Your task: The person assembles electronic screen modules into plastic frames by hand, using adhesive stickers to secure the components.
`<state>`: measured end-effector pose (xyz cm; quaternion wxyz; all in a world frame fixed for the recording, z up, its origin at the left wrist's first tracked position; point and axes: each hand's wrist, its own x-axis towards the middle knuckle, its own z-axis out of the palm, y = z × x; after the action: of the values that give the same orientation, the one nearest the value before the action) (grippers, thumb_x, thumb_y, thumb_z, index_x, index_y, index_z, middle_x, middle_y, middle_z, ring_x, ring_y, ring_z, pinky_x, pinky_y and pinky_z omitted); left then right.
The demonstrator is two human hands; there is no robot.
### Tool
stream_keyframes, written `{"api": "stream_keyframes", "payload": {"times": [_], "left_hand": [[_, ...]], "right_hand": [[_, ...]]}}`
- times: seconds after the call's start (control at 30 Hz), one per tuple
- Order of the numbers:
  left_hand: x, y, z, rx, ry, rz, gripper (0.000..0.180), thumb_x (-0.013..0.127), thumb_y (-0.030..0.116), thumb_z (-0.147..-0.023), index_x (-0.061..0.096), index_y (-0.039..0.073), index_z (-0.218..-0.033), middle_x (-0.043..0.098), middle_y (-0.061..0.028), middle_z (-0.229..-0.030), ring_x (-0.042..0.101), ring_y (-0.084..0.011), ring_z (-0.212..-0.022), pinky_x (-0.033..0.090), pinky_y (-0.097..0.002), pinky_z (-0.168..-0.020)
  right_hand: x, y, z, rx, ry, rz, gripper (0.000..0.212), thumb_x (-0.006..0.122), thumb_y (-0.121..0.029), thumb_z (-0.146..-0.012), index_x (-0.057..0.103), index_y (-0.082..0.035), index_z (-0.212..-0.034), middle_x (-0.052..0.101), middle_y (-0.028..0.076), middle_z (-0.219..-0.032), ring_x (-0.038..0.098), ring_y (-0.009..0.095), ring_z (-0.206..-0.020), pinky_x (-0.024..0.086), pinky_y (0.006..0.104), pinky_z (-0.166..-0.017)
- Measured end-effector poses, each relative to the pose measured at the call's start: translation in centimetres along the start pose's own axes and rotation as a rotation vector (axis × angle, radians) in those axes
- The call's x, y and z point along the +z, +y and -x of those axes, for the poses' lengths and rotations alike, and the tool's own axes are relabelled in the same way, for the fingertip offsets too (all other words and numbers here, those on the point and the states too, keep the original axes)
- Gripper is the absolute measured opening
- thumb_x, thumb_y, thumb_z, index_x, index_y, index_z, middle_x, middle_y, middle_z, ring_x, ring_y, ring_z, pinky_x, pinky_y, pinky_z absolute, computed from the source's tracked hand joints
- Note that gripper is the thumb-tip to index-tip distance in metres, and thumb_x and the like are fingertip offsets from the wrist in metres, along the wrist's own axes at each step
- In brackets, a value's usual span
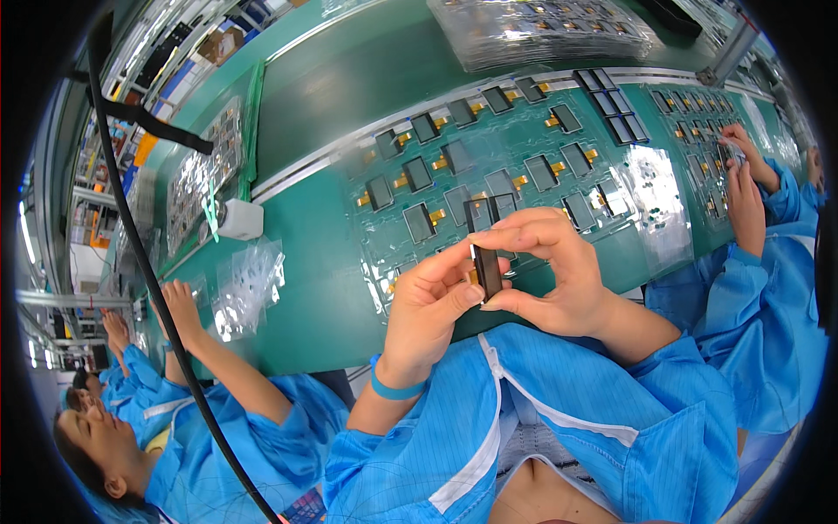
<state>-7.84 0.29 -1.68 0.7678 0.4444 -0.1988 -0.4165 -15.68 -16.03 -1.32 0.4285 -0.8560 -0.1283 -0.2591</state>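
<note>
My left hand (434,299) and my right hand (563,271) come together in front of my chest. Between their fingertips they grip a small flat display panel (485,253), dark-faced with a black rim, held upright and tilted edge-on. The left fingers and thumb close on its left side, while the right thumb and fingers pinch its lower and upper right. Behind the hands lies a transparent plastic tray (374,255) with rows of small display panels (418,174) that have orange flex tails. My hands hide part of the tray's near side.
A dark divided frame (613,106) lies beyond the tray, near stacked transparent trays (546,44). Plastic film sheets (249,293) and a white bottle (240,219) are to the left. A black cable (131,223) crosses the left. Co-workers' hands (745,196) work on both sides.
</note>
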Motion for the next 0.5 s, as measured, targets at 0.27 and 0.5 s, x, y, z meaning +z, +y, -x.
{"api": "stream_keyframes", "payload": {"times": [0.27,0.5], "left_hand": [[-0.9,-1.1,0.1,0.024,-0.124,0.248,0.053,0.061,0.025,-0.084,0.041,-0.005,-0.123,0.053,-0.0186,-0.116,0.057,-0.0268,-0.101,0.046,-0.0362,-0.090],[-0.3,-1.1,-0.2,0.038,0.089,0.031,0.033,0.052,0.009,-0.088,0.048,-0.007,-0.117,0.060,-0.0158,-0.105,0.058,-0.0204,-0.098,0.045,-0.0315,-0.088]], "right_hand": [[0.7,-0.2,-0.7,-0.048,0.161,0.059,0.058,0.077,-0.009,-0.058,0.048,-0.008,-0.108,0.058,0.006,-0.111,0.050,0.024,-0.102,0.035,0.0371,-0.085],[0.8,0.1,-0.8,0.064,0.069,0.023,0.052,0.075,-0.017,-0.065,0.054,-0.009,-0.113,0.057,0.008,-0.104,0.051,0.024,-0.098,0.038,0.0344,-0.084]]}}
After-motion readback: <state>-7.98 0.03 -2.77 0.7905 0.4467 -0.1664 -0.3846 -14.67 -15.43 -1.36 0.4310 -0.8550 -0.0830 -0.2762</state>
